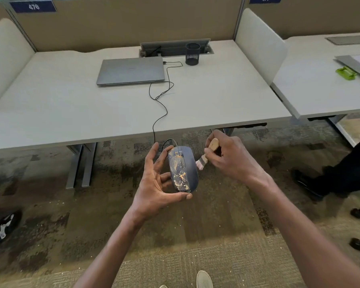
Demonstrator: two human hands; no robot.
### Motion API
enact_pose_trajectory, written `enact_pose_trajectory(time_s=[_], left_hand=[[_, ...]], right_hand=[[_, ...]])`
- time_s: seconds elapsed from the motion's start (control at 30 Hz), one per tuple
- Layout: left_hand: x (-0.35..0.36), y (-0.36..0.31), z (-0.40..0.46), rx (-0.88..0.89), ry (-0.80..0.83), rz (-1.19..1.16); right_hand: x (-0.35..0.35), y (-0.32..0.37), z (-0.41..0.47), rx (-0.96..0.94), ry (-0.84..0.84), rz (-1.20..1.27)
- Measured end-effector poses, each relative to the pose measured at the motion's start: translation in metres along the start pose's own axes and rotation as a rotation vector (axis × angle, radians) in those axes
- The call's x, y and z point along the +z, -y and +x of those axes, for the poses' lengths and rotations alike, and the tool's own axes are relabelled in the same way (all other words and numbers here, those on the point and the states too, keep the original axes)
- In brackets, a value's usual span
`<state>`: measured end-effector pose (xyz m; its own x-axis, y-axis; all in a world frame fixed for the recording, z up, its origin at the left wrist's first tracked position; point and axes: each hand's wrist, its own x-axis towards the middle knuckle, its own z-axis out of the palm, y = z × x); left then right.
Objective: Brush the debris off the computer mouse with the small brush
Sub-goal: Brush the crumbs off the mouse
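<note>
Behind right hand (231, 157), brush (206, 156) handle mostly hidden beside mouse (184, 169).

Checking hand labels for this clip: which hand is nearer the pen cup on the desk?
Right. The right hand, gripping the brush, sits almost straight below the pen cup in the view; the left hand, holding the mouse, is lower and further left.

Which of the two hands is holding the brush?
The right hand grips the small brush; the left hand holds the computer mouse.
</note>
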<state>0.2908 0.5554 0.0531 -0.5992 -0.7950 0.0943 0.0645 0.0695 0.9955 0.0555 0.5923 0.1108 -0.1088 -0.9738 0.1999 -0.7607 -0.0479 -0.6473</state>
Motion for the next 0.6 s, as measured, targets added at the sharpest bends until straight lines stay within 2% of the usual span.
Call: enact_pose_trajectory(time_s=[0.17,0.4,0.6], left_hand=[[0.000,0.000,0.003,0.004,0.012,0.011],[0.000,0.000,0.005,-0.007,0.030,0.028],[0.001,0.001,0.007,-0.018,0.044,0.040]], right_hand=[[0.008,-0.006,0.001,0.125,0.089,0.044],[0.019,-0.003,0.007,0.450,0.234,0.524],[0.022,0.000,0.010,0.510,0.210,0.776]])
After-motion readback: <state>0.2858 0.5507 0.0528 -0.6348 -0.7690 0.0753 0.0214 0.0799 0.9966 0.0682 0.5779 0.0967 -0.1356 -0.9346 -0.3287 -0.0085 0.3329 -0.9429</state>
